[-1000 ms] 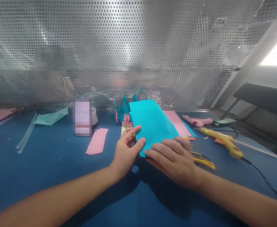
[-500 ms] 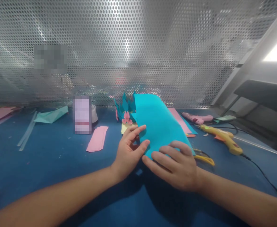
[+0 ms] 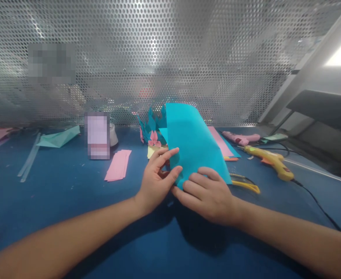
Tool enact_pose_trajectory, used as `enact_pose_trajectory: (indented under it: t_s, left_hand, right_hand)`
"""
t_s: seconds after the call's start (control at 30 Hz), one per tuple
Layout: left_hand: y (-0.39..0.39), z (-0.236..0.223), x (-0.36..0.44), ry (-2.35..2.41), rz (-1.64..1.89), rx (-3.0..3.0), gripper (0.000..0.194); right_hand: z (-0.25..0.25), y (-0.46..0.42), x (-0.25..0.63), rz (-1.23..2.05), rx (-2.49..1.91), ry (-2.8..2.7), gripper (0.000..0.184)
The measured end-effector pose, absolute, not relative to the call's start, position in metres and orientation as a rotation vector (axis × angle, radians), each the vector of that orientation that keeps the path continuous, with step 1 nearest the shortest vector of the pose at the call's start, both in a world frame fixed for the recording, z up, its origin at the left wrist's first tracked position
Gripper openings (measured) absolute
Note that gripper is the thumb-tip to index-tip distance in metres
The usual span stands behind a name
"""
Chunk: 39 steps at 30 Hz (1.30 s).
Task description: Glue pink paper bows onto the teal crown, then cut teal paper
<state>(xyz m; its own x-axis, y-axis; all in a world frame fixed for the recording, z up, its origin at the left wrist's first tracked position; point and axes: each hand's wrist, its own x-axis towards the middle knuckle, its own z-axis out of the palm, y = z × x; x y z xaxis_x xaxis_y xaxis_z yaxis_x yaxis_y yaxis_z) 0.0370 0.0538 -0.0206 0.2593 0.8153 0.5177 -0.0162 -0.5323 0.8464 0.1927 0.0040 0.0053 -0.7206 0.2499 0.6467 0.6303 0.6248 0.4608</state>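
A bright blue sheet of paper (image 3: 196, 143) is held up above the table, its upper part bending away to the right. My left hand (image 3: 159, 178) pinches its lower left edge between thumb and fingers. At the bottom edge, close beside the left thumb, my right hand (image 3: 208, 193) grips the paper with curled fingers; its thumb is hidden. Behind the sheet, partly covered, stands a teal folded-paper piece (image 3: 151, 124) with pink paper flowers (image 3: 154, 138) on it.
Left of my hands lie pink paper strips (image 3: 118, 166), a phone-like blurred object (image 3: 98, 135), a mint paper (image 3: 59, 137) and clear glue sticks (image 3: 29, 157). On the right are a yellow glue gun (image 3: 271, 161) with its cord, a pink glue gun (image 3: 241, 137) and yellow-handled scissors (image 3: 246, 186). A perforated metal panel (image 3: 115, 46) stands behind.
My right hand has shifted slightly left and closed in along the paper's lower edge. The left hand keeps its pinch. The whole view has moved a little.
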Motion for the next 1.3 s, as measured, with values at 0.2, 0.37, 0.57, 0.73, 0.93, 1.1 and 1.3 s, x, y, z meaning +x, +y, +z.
enact_pose_trajectory:
  t_s: [0.2,0.37,0.57,0.73,0.93,1.1,1.3]
  left_hand:
    - [0.054,-0.021,0.037,0.717,1.354,1.759,0.038]
    - [0.054,-0.021,0.036,0.711,1.368,1.768,0.037]
    - [0.055,-0.022,0.036,0.709,1.366,1.756,0.037]
    - [0.064,-0.022,0.033,0.781,1.39,1.694,0.037]
    - [0.07,-0.021,0.026,0.733,1.417,1.739,0.037]
    - [0.066,-0.018,0.024,0.668,1.411,1.964,0.034]
    - [0.065,-0.014,0.026,0.661,1.322,1.87,0.042]
  right_hand:
    - [0.004,0.004,0.193,-0.917,-0.692,-2.322,0.024]
    - [0.006,0.003,0.193,-0.946,-0.684,-2.317,0.024]
    - [0.002,0.003,0.192,-0.944,-0.688,-2.323,0.021]
    - [0.011,-0.004,0.192,-0.84,-0.63,-2.35,0.018]
    - [0.043,0.021,0.224,-0.321,-1.037,-1.742,0.011]
    - [0.039,0.068,0.26,0.671,-1.302,-1.36,0.037]
    - [0.033,0.069,0.262,1.409,-1.214,-1.178,0.039]
